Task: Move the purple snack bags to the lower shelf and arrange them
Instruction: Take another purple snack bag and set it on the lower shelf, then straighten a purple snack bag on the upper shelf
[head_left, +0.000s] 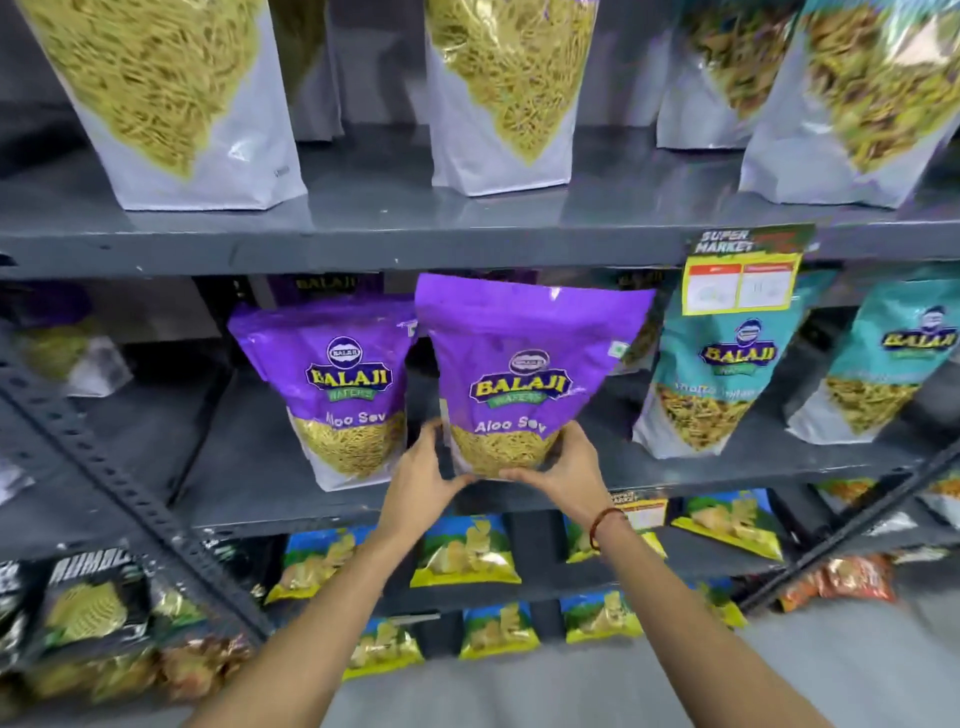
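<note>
Both hands hold one purple bag by its lower corners at the front edge of the middle shelf. The left hand cups the bag's bottom left corner, its fingers curled up along the side. The right hand grips the bottom right corner, its fingers tucked under the base and its thumb laid on the front. A red thread band circles the right wrist.

The held bag stands upright, its top reaching to the lip of the upper shelf; whether its base rests on the middle shelf cannot be told, since the hands cover it. Just left of the left fingers stands a second purple bag, upright on the same shelf and close beside the held one. Right of the right fingers stand two teal bags, well apart from the hands, with a yellow price tag hanging above the nearer one. Above the fingers, on the upper shelf, stand white pouches of yellow snack. Below the wrists, lower shelves carry blue-and-yellow chip packs, and black packs lie down to the left.
</note>
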